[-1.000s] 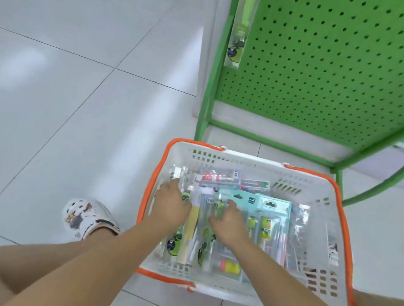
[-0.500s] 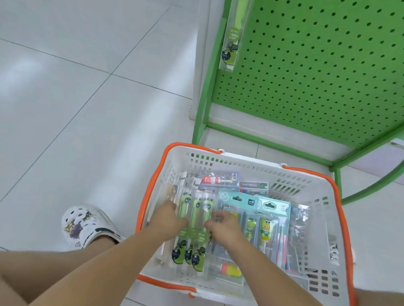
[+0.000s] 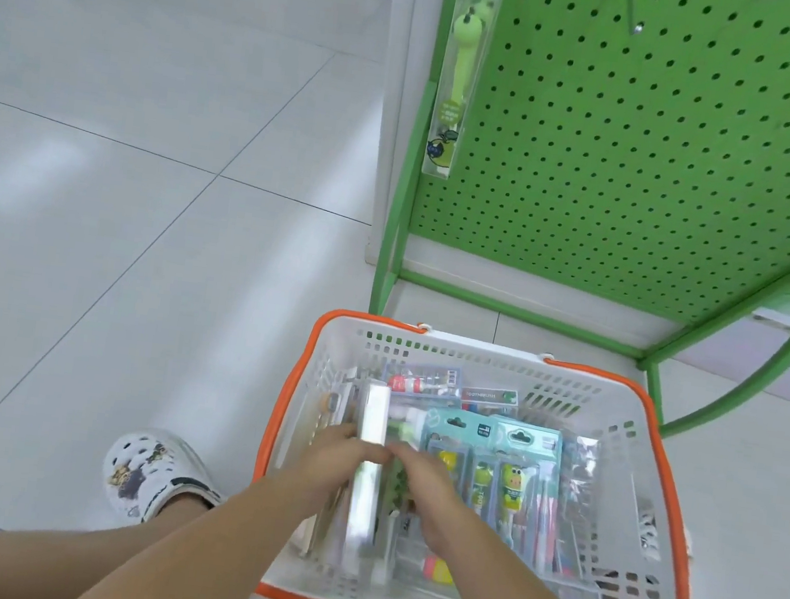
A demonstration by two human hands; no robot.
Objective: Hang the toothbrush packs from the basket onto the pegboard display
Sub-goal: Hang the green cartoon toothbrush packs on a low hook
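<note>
A white basket with an orange rim (image 3: 656, 421) sits on the floor below me, full of toothbrush packs. My left hand (image 3: 339, 456) grips a long clear toothbrush pack (image 3: 369, 450), turned on edge and lifted slightly inside the basket. Beside it, my right hand (image 3: 421, 476) rests on a green toothbrush pack (image 3: 397, 486). Several light-blue carded packs (image 3: 508, 457) lie to the right. One green toothbrush pack (image 3: 457, 78) hangs at the left edge of the green pegboard (image 3: 649, 156).
The pegboard stands on a green metal frame (image 3: 390, 259) just behind the basket, with a bare metal hook (image 3: 627, 9) near its top. A foot in a white clog (image 3: 152, 473) is left of the basket. White tiled floor spreads to the left.
My hands drew together over the left packs, and the left hand tipped one clear pack up on its edge. The view tilted up, showing more of the pegboard.
</note>
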